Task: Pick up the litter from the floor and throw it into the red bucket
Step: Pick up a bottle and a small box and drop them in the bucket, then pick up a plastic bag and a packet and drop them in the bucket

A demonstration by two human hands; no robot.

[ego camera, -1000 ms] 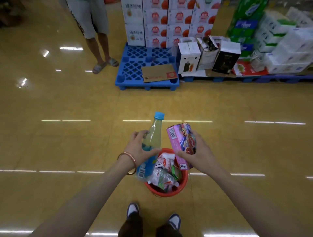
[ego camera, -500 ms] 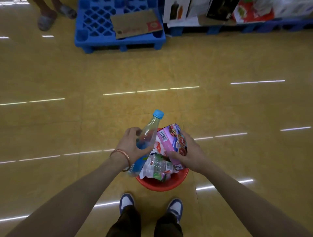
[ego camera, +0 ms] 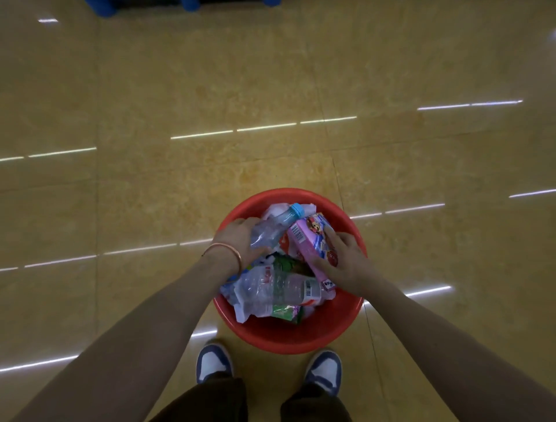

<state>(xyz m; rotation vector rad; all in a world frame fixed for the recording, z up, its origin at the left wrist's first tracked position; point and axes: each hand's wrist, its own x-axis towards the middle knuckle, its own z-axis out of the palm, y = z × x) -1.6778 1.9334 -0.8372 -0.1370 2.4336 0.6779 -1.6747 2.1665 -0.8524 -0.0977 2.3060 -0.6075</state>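
The red bucket (ego camera: 288,334) stands on the floor just in front of my shoes, piled with crushed bottles and wrappers. My left hand (ego camera: 237,241), with a copper bangle on the wrist, grips a clear plastic bottle (ego camera: 276,226) with a blue cap, lying tilted inside the bucket on top of the litter. My right hand (ego camera: 346,262) holds a pink printed carton (ego camera: 310,241), pressed down onto the pile at the bucket's right side.
Glossy yellow floor tiles surround the bucket, streaked with light reflections. The feet of a blue pallet (ego camera: 186,3) show at the top edge. My blue-and-white shoes (ego camera: 213,361) stand right behind the bucket.
Both hands have lowered the bottle and the carton from above the bucket down into it. The view has tilted down, so the pallets and boxes left the frame.
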